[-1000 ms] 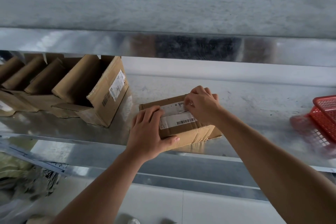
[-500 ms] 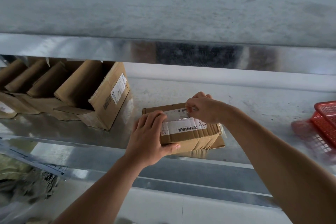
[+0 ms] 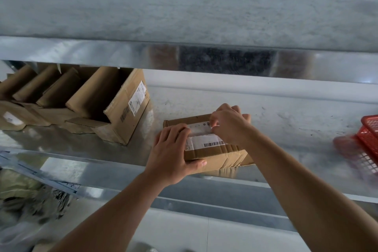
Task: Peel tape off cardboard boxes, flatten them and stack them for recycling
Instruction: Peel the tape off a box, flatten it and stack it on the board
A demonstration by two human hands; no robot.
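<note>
Left hand (image 3: 170, 153) gripping small cardboard box (image 3: 216, 156) at frame centre, right hand (image 3: 230, 127) pinching tape (image 3: 199, 129) on its top, metal shelf (image 3: 286, 129) beneath

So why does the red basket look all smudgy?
Head view: the red basket at the right edge is blurred, the red smear beside it likely its reflection in the shiny shelf; same view, the small box looks sharper.
</note>
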